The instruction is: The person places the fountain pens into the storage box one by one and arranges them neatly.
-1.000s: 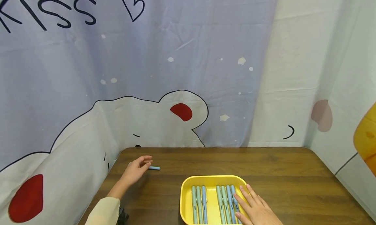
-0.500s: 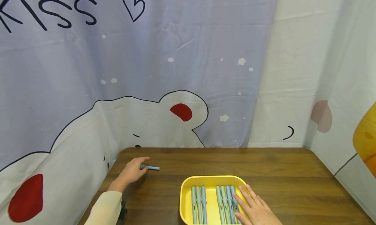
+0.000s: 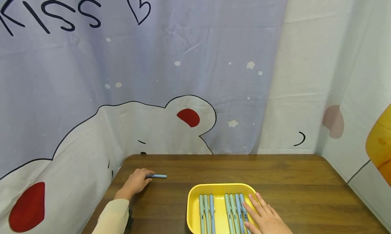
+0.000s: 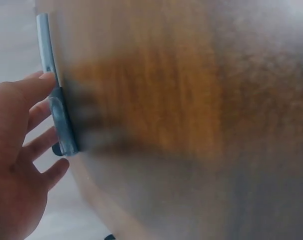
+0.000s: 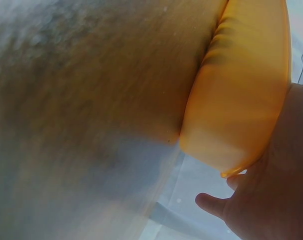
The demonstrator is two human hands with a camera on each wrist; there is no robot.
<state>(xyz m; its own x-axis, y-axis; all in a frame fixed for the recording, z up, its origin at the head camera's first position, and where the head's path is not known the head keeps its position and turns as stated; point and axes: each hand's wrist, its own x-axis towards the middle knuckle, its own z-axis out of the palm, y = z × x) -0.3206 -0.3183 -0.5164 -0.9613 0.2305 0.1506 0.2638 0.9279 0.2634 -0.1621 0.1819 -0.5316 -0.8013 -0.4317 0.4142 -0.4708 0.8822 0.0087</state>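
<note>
At the table's far left, my left hand (image 3: 135,182) pinches a light blue pen (image 3: 159,176) that lies crosswise, its right part sticking out past the fingers. In the left wrist view the thumb presses one side of the pen (image 4: 64,122), with fingers behind it. A yellow tray (image 3: 220,184) stands near the front, holding two groups of capped pens. Two green pens and a blue pen (image 3: 212,210) make up its left group; green and blue pens (image 3: 239,210) form the right one. Across the tray's right rim rests my right hand (image 3: 265,217), fingers spread and straight.
The brown wooden table (image 3: 299,186) extends behind and to both sides of the tray. A printed curtain (image 3: 195,57) hangs right behind its far edge and continues along the left and right.
My left hand has lowered onto the blue pen, its fingers coming down from above it to close on it. The right hand and the tray keep their places.
</note>
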